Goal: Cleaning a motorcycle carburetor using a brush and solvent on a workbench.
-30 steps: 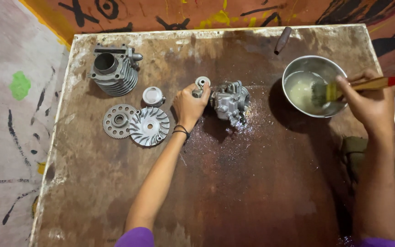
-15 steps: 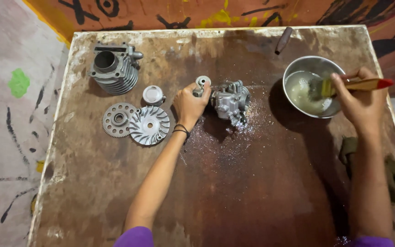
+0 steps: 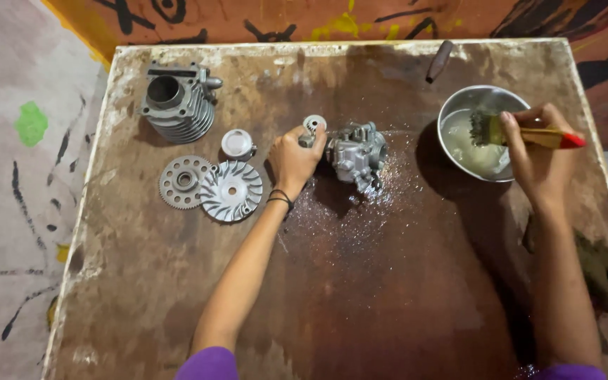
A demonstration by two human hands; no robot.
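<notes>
Left grip point(image 3: 293, 156) on carburetor point(image 3: 357, 151), right grip point(image 3: 540, 158) holding brush point(image 3: 522, 134)

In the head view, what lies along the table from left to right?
Cylinder → gear disc → finned pulley → left hand → carburetor → bowl → right hand holding brush.

Light is moderate and warm, falling from above and slightly right, so the bowl point(image 3: 483, 130) throws a dark shadow leftward on the desk point(image 3: 360, 295). Wet patches near the metal part point(image 3: 357, 151) sparkle with small glints. Focus is sharp throughout, with mild wide-angle bending at the edges.
</notes>
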